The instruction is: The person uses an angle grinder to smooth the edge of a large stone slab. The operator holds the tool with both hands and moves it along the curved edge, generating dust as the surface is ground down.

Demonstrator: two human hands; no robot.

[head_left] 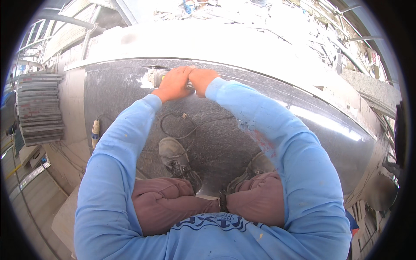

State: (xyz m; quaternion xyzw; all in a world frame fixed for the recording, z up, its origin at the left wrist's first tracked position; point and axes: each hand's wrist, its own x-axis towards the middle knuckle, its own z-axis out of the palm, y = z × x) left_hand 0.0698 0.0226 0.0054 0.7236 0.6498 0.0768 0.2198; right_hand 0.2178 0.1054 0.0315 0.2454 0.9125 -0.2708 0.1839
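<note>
The angle grinder (154, 78) was at the far side of a dark stone slab (208, 151), left of the slab's middle, with its head pointing left. Its thin dark disc (156, 67) lay near the slab's far edge; whether it touched the stone could not be told. White dust (145, 82) was spread on the slab just beside the head.

The left hand (174, 83) was curled over the grinder's body, right behind the head. The right hand (203, 80) was closed around the rear part, touching the left hand; the undersides of both grips were hidden. Both arms reached forward in light blue sleeves.

The person's two shoes, the left (172, 149) and the right (261, 164), stood on the slab below bent knees in dusty pinkish trousers (255, 197). A thin cable (162, 125) lay looped between the shoes and the hands. A beige and blue cylindrical object (95, 132) was near the slab's left edge, and farther left stood a stack of grey slabs (41, 108). Beyond the far edge the ground was washed out by glare, with scattered rubble (260, 21) farther off.
</note>
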